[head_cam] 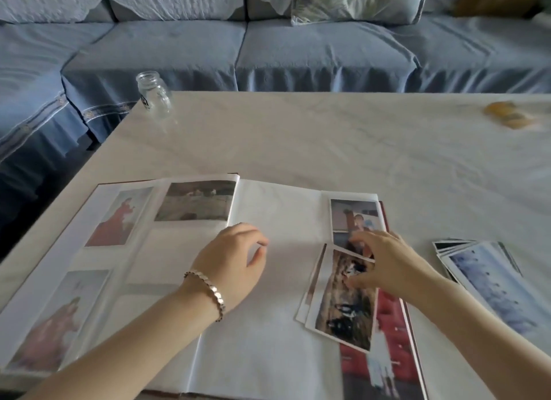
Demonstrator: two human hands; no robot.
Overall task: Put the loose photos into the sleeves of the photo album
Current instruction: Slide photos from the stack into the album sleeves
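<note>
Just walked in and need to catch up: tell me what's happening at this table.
A person is filling an open photo album on the table. The right hand pinches the top of a loose photo lying tilted on the right page. The left hand rests on the blank part of that page, fingers loosely curled. More photos wait in a stack to the right.

The desk (328, 137) is finished in a pale, smooth, faintly veined surface with a soft sheen. The jar (153, 96) is made of clear glass. The sofa (298, 50) is covered in matt blue cloth, wrinkled and pleated. White paper pages of the photo album (283, 208) are sleeved in filmy plastic. The loose photos (495, 283) are printed on glossy paper. The bracelet (208, 289) is formed of shiny metal links.
</note>
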